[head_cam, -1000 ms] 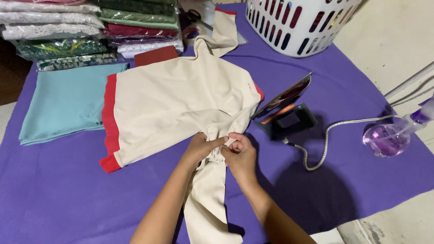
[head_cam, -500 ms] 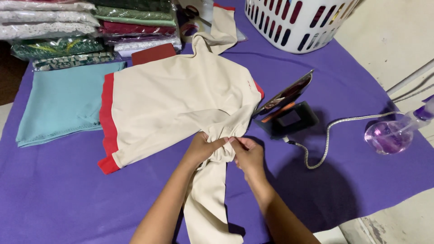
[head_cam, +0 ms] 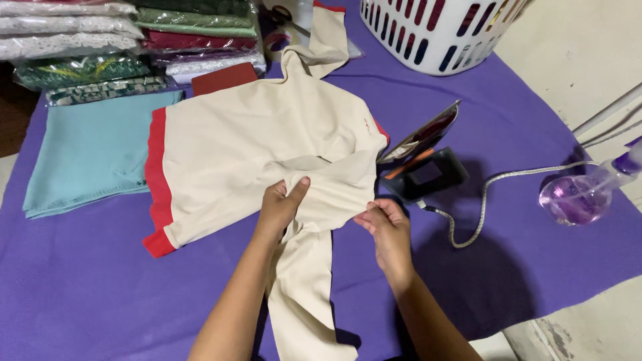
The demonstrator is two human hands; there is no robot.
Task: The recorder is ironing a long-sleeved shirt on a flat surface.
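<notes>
A cream long-sleeved garment (head_cam: 267,134) with a red hem lies spread on the purple cloth (head_cam: 87,287). One sleeve runs toward me, the other toward the far side. My left hand (head_cam: 281,204) rests flat on the fabric where the near sleeve joins the body, fingers apart. My right hand (head_cam: 384,230) is at the garment's right edge, fingertips touching the fold of cream cloth. Neither hand closes around anything.
An iron (head_cam: 421,150) stands on its heel just right of the garment, its cord (head_cam: 481,200) curving right toward a purple spray bottle (head_cam: 585,194). A folded teal cloth (head_cam: 87,154) lies left, bagged fabric stacks (head_cam: 73,47) behind it, a white laundry basket (head_cam: 435,30) at back right.
My hands were pinched together on bunched fabric at the sleeve. They have moved apart, the cloth between them is smoothed out, and the left hand now lies flat.
</notes>
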